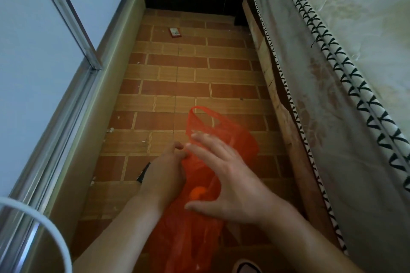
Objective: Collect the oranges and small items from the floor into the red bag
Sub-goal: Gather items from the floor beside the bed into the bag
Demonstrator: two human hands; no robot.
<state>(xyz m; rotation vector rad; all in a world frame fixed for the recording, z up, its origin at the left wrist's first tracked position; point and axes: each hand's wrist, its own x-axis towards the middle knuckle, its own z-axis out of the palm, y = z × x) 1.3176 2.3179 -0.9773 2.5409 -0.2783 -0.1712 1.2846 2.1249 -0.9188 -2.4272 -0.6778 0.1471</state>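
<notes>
Red bag of thin translucent plastic hung low in the narrow strip of brick-patterned floor, between the two forearms. One orange showed through its plastic, about midway down the bag, just beside the right thumb. The left hand gripped the bag's left edge, with the fingers curled and pinching the plastic near the top. The right hand was spread wide over the bag with its fingers straight and held nothing; whether the fingertips touched the plastic could not be told. One bag handle stood up as an open loop beyond the fingertips. A dark, flat item lay on the floor just left of the left wrist. Small white scraps lay along the left wall base. Farther off, well apart from the bag, a small red-edged card lay flat near the dark skirting. A mattress with black-and-white piping ran along the right side.
</notes>
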